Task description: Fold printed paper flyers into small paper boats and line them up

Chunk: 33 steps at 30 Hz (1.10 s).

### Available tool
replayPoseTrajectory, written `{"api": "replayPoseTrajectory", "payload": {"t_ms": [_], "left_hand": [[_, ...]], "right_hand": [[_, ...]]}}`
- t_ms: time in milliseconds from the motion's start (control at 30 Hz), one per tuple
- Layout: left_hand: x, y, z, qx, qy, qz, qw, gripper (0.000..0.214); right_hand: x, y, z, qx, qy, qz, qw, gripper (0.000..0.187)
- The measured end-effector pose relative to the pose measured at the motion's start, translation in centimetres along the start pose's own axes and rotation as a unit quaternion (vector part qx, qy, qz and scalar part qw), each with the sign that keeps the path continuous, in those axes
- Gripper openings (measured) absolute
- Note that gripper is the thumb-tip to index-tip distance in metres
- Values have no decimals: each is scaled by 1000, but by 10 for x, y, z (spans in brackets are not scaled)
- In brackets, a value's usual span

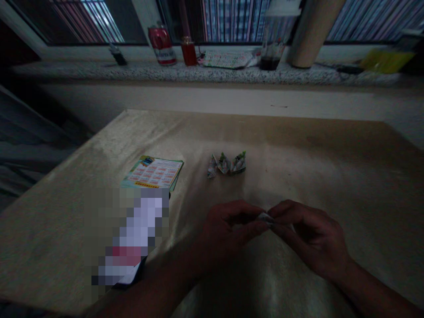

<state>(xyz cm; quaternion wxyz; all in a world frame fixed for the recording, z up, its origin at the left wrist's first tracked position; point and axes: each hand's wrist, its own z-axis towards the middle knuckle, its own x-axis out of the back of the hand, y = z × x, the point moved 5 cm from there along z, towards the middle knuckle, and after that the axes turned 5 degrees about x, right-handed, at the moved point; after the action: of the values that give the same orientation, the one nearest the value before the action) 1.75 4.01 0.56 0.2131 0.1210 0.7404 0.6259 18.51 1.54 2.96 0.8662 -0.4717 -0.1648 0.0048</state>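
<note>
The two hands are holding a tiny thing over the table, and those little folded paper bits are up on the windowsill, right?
Not quite: the little folded paper bits are on the table, not up on the windowsill; the head view shows it. The left hand and right hand are indeed holding a tiny thing over the table.

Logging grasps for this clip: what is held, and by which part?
A small pale piece, partly hidden, pinched at opposite ends by the left hand and right hand.
</note>
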Motion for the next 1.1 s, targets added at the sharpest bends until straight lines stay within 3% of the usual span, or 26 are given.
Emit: {"api": "replayPoseTrajectory", "payload": {"t_ms": [267, 333, 400, 500, 700, 867, 1100], "left_hand": [[0, 8, -5, -28, 58, 52, 997, 15], [0, 8, -6, -31, 66, 57, 996, 14], [-1, 6, -6, -26, 63, 59, 996, 15], [-3, 2, -4, -1, 35, 33, 999, 18], [-13, 2, -4, 46, -60, 61, 995, 34], [-14, 6, -6, 59, -76, 34, 995, 40], [-11, -3, -6, 71, -92, 72, 991, 37]], "right_hand": [[-2, 7, -4, -60, 37, -8, 997, 11], [-4, 7, -4, -67, 9, -32, 997, 5], [-9, 7, -4, -62, -52, -45, 996, 17], [-11, 5, -4, -53, -93, -56, 993, 31], [-5, 5, -4, -68, -61, -38, 995, 29], [-7, 8, -4, -79, -76, -5, 994, 32], [-14, 10, -5, -106, -123, 17, 987, 38]]}}
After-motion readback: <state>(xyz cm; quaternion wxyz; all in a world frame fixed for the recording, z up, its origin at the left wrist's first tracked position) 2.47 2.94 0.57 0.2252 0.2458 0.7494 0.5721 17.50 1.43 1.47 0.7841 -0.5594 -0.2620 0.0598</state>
